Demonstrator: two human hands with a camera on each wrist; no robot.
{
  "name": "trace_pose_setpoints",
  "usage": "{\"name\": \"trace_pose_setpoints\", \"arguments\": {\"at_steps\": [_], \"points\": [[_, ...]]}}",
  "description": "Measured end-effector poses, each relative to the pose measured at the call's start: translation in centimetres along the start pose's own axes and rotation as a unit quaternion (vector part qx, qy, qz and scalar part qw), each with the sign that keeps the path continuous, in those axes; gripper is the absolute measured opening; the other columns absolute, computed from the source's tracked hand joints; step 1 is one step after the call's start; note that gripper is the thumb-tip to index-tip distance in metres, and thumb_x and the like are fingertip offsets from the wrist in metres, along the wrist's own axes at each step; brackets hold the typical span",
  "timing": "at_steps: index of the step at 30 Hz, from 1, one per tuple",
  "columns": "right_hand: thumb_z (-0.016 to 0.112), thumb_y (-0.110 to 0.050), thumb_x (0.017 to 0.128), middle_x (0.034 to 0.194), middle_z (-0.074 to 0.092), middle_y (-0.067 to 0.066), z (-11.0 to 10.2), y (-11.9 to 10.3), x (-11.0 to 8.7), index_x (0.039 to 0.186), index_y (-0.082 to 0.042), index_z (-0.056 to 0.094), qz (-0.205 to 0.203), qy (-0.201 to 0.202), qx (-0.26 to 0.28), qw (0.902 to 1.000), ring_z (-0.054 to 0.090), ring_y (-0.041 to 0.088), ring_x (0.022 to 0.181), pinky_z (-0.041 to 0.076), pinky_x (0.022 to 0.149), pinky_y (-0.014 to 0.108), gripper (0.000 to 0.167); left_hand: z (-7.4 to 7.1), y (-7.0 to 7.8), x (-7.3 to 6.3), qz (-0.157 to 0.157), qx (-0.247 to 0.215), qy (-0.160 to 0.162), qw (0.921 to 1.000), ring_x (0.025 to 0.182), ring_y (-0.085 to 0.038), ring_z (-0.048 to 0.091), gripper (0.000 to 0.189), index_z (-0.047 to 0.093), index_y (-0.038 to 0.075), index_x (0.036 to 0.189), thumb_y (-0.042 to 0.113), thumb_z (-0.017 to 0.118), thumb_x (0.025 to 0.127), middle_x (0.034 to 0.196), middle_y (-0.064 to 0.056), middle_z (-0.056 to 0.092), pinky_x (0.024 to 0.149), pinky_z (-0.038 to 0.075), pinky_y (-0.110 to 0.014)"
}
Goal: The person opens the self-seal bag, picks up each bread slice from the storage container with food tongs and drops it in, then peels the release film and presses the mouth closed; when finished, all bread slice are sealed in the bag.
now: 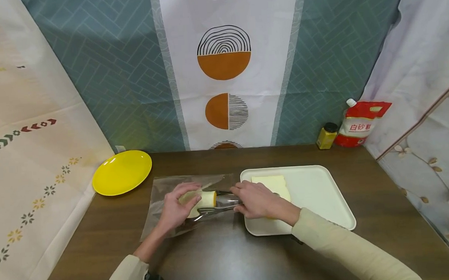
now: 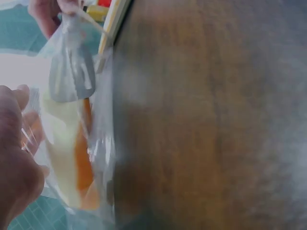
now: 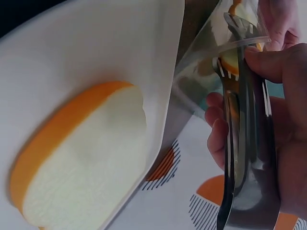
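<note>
The left hand [image 1: 178, 205], half curled, held a clear plastic bag [image 1: 160, 197] (pale, orange-edged cake slice [image 1: 208, 198] inside). Beside it, the right hand [image 1: 256, 199] firmly gripped long metal tongs [image 3: 261, 187].

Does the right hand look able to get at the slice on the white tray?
Probably yes: the slice lies uncovered on the tray, near the right hand. That hand holds tongs with tips inside the clear bag, though, so they'd likely need drawing out.
</note>
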State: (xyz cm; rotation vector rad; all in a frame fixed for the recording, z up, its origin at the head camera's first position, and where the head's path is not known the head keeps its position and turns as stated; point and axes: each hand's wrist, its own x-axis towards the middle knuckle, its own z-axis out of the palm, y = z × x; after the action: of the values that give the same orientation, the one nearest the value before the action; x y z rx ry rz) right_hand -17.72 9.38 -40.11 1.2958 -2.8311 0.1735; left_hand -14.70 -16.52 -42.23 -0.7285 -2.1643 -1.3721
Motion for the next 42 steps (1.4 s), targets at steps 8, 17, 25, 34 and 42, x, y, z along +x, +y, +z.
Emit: {"name": "trace_pose_setpoints", "arguments": {"at_steps": [8, 17, 25, 34, 42], "points": [[0.072, -0.033, 0.091, 0.107, 0.065, 0.006, -0.2, -0.6, 0.6, 0.128, -0.002, 0.063, -0.010, -0.002, -0.001, 0.9999, 0.060, 0.023, 0.094, 0.054, 0.065, 0.039, 0.049, 0.4, 0.3, -0.3, -0.005, 0.008, -0.003, 0.9999, 0.102, -0.045, 0.063, 0.030, 0.072, -0.009, 0.100, -0.019, 0.079, 0.072, 0.105, -0.024, 0.071, 0.098, 0.043, -0.020], [0.074, -0.033, 0.091, 0.101, 0.064, 0.005, 0.0, -0.4, 0.7, 0.127, -0.002, 0.063, -0.026, 0.000, 0.008, 0.9996, 0.059, 0.020, 0.087, 0.052, 0.061, 0.035, 0.048, -0.1, -0.1, -0.6, -0.001, -0.010, 0.017, 0.9998, 0.101, -0.047, 0.061, 0.030, 0.071, -0.010, 0.099, -0.022, 0.077, 0.071, 0.104, -0.026, 0.070, 0.098, 0.041, -0.018], [0.072, -0.036, 0.091, 0.108, 0.064, 0.005, 0.5, -0.5, 1.2, 0.130, -0.004, 0.061, -0.048, 0.012, -0.015, 0.9987, 0.059, 0.021, 0.094, 0.054, 0.063, 0.037, 0.052, -0.1, -0.3, -0.7, 0.006, -0.013, 0.027, 0.9995, 0.100, -0.048, 0.062, 0.031, 0.071, -0.010, 0.098, -0.023, 0.078, 0.070, 0.103, -0.026, 0.071, 0.098, 0.042, -0.017], [0.071, -0.038, 0.092, 0.105, 0.065, 0.005, 0.7, -0.9, 1.5, 0.126, -0.004, 0.063, -0.034, 0.001, -0.039, 0.9986, 0.061, 0.023, 0.092, 0.054, 0.062, 0.038, 0.048, -0.4, 0.5, -0.4, -0.002, -0.009, 0.022, 0.9997, 0.104, -0.047, 0.061, 0.027, 0.072, -0.009, 0.097, -0.021, 0.077, 0.073, 0.104, -0.025, 0.070, 0.101, 0.042, -0.024], [0.070, -0.038, 0.092, 0.109, 0.065, 0.006, 0.3, -1.1, 1.7, 0.130, -0.004, 0.062, -0.032, -0.008, -0.038, 0.9987, 0.061, 0.024, 0.096, 0.055, 0.068, 0.040, 0.051, -0.7, 0.2, -0.5, -0.007, -0.014, 0.022, 0.9996, 0.101, -0.048, 0.062, 0.028, 0.071, -0.010, 0.097, -0.021, 0.077, 0.073, 0.102, -0.026, 0.070, 0.105, 0.037, -0.021]]}}
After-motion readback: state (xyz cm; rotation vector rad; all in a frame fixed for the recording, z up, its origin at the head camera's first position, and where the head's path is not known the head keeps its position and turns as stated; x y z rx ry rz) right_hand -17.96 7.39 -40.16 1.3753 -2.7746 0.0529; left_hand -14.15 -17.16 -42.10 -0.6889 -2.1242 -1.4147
